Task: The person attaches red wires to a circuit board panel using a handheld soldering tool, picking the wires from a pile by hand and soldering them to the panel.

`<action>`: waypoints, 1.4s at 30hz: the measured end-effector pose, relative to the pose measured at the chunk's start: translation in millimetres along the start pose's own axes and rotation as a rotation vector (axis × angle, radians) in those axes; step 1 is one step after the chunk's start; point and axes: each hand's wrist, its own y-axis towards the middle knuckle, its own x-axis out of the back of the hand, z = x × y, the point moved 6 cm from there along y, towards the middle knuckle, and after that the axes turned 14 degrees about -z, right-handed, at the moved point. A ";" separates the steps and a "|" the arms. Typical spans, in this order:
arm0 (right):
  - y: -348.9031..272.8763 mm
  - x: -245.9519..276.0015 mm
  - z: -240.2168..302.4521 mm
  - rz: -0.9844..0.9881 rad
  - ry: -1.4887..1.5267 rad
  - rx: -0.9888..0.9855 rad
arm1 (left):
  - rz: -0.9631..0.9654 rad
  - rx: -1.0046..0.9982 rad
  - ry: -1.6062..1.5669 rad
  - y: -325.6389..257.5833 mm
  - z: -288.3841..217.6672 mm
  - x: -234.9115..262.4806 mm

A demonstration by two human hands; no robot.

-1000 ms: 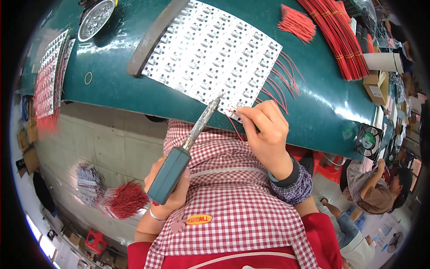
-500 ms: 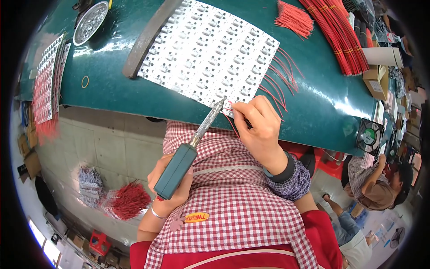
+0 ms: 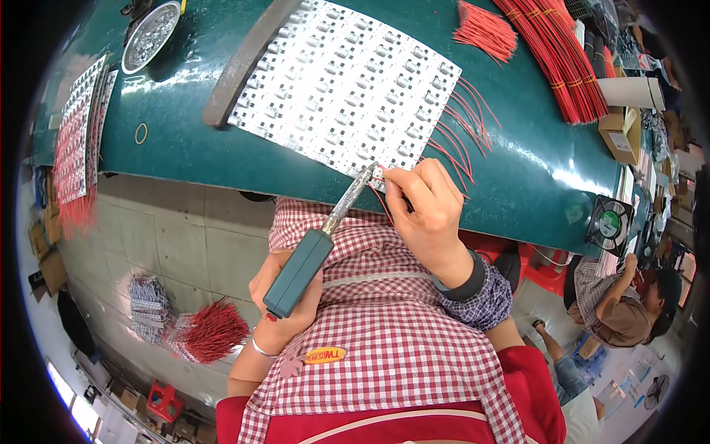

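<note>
A soldering iron with a dark green handle [image 3: 298, 272] is gripped in my left hand [image 3: 302, 305]. Its tip meets the near corner of a white circuit board panel [image 3: 347, 81], which carries rows of small components. My right hand [image 3: 431, 214] pinches a thin red wire [image 3: 383, 201] close to that tip, at the board's near edge; the wire's end is partly hidden by the fingers. Several red wires [image 3: 455, 152] stick out from the panel's right edge. A dark grey bar [image 3: 240, 70] lies along the panel's left side.
On the green table [image 3: 177, 159] are a bowl of silvery material [image 3: 150, 38], a rubber band [image 3: 141, 134], wired panels [image 3: 74, 140], red wire bundles [image 3: 558, 63] and a small fan [image 3: 610, 224]. More bundles [image 3: 211, 331] lie on the floor. Another person [image 3: 629, 303] sits at right.
The soldering iron and my left hand have shifted slightly right, bringing the tip nearer my right fingers. My right hand has barely moved, and the panel stays put.
</note>
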 end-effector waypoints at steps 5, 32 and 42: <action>-0.6 0.6 1.5 0.011 -0.017 -0.013 | -0.006 -0.007 0.000 -0.3 -1.5 0.4; 41.3 71.6 -18.4 0.065 -0.010 -0.281 | -0.080 -0.041 0.028 -5.9 4.9 4.7; 22.5 2.8 -30.9 0.176 0.140 -0.334 | -0.051 -0.052 0.051 -4.6 1.2 2.9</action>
